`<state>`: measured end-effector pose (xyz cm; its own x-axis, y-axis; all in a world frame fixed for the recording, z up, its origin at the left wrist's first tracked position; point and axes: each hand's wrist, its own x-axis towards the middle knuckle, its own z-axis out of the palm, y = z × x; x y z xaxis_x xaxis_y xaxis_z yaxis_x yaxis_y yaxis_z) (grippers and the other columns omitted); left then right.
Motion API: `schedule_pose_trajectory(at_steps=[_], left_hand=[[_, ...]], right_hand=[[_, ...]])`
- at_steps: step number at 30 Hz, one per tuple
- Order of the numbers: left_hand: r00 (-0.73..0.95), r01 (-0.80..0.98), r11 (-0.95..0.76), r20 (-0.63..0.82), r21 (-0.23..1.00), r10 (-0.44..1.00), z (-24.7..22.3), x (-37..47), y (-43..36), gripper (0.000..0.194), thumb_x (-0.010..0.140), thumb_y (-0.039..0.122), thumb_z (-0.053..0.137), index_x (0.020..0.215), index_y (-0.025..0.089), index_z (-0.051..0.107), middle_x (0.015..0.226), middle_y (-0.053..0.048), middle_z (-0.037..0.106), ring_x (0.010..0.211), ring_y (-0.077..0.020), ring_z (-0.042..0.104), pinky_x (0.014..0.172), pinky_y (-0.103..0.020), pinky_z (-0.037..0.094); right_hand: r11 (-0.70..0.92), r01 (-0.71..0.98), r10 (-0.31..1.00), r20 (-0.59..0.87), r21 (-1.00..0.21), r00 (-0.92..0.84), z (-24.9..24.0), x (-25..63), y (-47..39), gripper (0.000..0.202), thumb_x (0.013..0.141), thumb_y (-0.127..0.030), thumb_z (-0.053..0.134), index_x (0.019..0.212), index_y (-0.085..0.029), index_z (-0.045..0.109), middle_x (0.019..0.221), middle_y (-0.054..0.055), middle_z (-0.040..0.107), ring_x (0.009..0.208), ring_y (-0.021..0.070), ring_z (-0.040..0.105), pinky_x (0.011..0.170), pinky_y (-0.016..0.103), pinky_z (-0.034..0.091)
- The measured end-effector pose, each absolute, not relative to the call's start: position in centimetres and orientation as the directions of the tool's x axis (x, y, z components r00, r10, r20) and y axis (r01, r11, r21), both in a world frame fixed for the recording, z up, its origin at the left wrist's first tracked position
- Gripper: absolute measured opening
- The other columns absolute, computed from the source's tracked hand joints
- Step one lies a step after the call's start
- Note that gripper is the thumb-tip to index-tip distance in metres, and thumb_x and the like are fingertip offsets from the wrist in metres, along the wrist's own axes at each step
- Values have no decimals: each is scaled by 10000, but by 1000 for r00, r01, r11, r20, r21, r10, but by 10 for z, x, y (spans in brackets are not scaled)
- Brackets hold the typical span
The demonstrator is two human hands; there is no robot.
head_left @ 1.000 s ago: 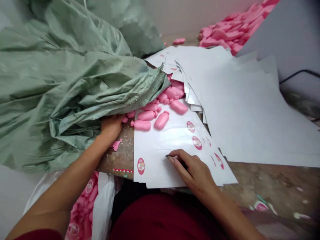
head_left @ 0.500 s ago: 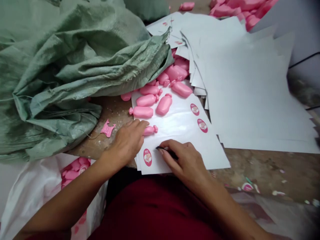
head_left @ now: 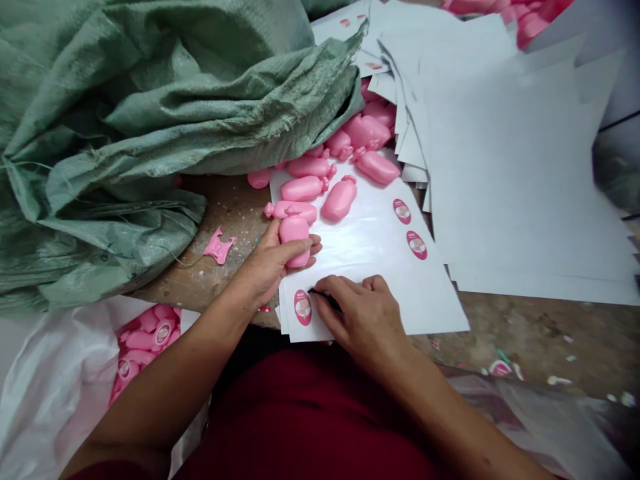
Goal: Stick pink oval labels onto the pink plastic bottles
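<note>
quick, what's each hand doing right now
Left hand: closed on a pink bottle.
Right hand: closed, pinching a small dark tool.

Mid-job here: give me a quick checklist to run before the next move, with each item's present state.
1. Left hand has a grip on a pink bottle: ok.
2. Right hand has the thin dark tool pinched, tip pointing left: ok.
3. Tool tip at the lower-left oval label: ok, at its upper right edge; whether it touches, cannot tell.
4. Held bottle free of a label: none on the side in view; far side, cannot tell.
5. Label sheet clear of loose bottles: not ok, several lie on its far part.
6. Green sack clear of both hands: ok.
</note>
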<state>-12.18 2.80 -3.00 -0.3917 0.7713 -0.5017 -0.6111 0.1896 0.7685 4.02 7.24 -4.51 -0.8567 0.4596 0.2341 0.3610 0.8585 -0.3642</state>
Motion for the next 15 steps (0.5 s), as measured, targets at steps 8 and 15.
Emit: schedule_pose_trajectory(at_steps=[8, 15], left_hand=[[-380, -581, 192, -472, 791, 795, -32, -122, 27, 462, 748, 170, 697, 1176, 213, 527, 902, -38, 689, 941, -194, 678, 886, -373, 514], [-374, -595, 180, -468, 784, 801, -33, -123, 26, 458, 750, 179, 704, 1174, 214, 534, 914, -40, 678, 944, -195, 671, 900, -390, 508]], right_hand=[[804, 411, 506, 132, -430, -852, -46, 38, 72, 193, 969, -285, 480, 863, -206, 620, 791, 24, 755, 556, 160, 513, 682, 333, 277], [732, 364, 512, 113, -576, -851, -45, 42, 79, 161, 942, -282, 493, 878, -214, 624, 795, 8, 754, 611, 163, 588, 694, 324, 305]])
